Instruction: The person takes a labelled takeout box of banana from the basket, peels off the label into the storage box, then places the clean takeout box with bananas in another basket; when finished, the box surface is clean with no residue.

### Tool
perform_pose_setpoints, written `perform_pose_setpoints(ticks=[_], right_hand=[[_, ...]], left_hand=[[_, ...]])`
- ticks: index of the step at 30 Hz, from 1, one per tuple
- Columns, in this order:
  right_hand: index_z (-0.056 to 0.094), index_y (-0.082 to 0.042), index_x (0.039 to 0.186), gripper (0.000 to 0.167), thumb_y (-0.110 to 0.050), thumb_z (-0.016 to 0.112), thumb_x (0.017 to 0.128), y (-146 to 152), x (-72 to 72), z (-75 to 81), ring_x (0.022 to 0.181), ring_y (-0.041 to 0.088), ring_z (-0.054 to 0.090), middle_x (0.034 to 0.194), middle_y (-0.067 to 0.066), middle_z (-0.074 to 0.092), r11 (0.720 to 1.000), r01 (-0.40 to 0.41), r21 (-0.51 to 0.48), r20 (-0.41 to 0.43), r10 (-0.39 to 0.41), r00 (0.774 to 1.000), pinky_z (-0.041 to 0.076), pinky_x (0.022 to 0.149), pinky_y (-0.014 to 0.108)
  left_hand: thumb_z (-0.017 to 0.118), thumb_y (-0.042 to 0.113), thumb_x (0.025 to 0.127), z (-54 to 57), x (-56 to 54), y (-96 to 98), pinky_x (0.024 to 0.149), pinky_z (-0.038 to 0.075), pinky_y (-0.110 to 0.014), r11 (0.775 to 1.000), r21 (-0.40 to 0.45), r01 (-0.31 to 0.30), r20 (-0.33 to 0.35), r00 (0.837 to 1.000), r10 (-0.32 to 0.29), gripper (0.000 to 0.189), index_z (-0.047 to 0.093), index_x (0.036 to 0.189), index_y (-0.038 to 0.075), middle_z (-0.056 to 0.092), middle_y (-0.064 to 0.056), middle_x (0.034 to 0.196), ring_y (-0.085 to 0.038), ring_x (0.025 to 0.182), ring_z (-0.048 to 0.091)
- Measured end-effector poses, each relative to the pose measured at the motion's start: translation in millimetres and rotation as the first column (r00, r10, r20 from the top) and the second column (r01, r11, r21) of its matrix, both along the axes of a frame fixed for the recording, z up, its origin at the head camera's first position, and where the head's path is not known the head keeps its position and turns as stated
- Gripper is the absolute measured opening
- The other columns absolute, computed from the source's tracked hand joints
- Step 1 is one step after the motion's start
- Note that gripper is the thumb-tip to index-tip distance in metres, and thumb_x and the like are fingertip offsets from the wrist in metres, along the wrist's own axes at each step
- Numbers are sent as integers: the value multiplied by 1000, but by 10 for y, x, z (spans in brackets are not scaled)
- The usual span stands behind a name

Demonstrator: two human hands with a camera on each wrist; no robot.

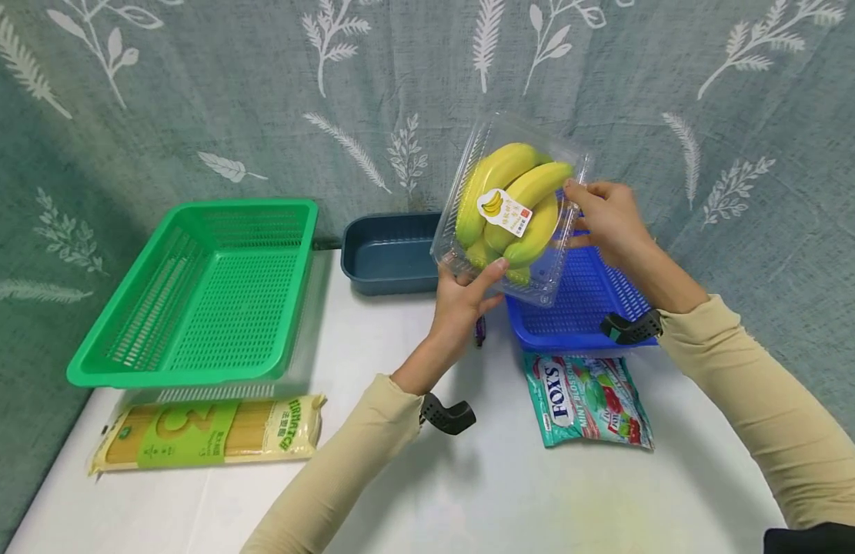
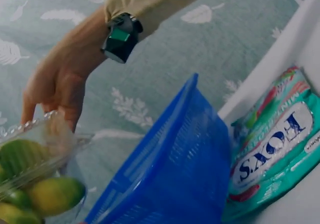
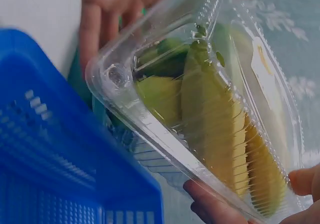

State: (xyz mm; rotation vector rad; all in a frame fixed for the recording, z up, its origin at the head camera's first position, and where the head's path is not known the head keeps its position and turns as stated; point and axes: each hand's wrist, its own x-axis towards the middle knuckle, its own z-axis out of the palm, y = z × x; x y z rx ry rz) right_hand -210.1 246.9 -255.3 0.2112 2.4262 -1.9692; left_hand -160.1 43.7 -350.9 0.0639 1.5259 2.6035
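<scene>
Both hands hold a clear plastic box of bananas [image 1: 513, 204] tilted up in the air, with a white banana label on its lid. My left hand [image 1: 462, 308] grips the lower left edge, its thumb lying over the front. On the right side, my right hand [image 1: 610, 219] pinches the box's edge between thumb and fingers. Behind and below the box stands a blue basket [image 1: 572, 285], partly hidden by it. The right wrist view shows the bananas [image 3: 210, 119] through the ribbed plastic, with fingers at both ends of the box.
A green basket [image 1: 226, 308] stands at the left, with a pack of spaghetti [image 1: 205, 433] before it. A dark blue tub [image 1: 389, 254] is at the back. A Fox's candy bag [image 1: 589, 400] lies before the blue basket. A small purple item [image 1: 479, 331] lies near the left hand.
</scene>
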Motion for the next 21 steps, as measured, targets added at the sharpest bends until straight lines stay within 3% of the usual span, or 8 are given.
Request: perform_pose_setpoints(ticks=[4,6,9,14,21], right_hand=[[40,12,139,63,-35,58,101,-113,53,-43,87,20,70,128,18,49,993,6,-118,-31,-10,999,60,65,34],[44,9,133,58,-34,63,99,-139,74,-62,79,17,72,123,16,52,987,7,-163,-40,-14,999,60,64,35],[47,2,127,54,-37,67,96,-155,101,-90,80,16,71,121,12,53,984,5,-175,-47,-14,999,61,65,34],[46,-3,125,53,-42,67,95,-132,135,-154,91,20,67,125,10,48,986,-3,-167,-69,-9,998,60,69,32],[45,-5,145,67,-42,68,94,-106,159,-174,101,15,55,126,6,50,994,-62,-92,-129,49,990,57,72,25]], left_hand=[[75,19,87,7,-4,-25,87,56,-46,993,82,-88,9,996,88,81,22,148,12,58,-18,130,-26,112,62],[75,19,86,8,2,-67,86,57,-46,990,101,-102,15,995,101,80,23,147,13,58,-17,126,-25,108,62],[74,19,86,6,6,-166,85,57,-45,991,93,-95,18,995,94,80,24,148,14,57,-17,125,-22,106,61],[69,24,84,-12,45,-358,85,57,-46,998,9,-66,6,998,66,81,24,150,15,53,-18,130,-25,112,60],[63,38,79,-52,95,-648,79,57,-39,989,-151,-8,-44,999,1,83,25,149,13,52,-14,129,-26,109,61]])
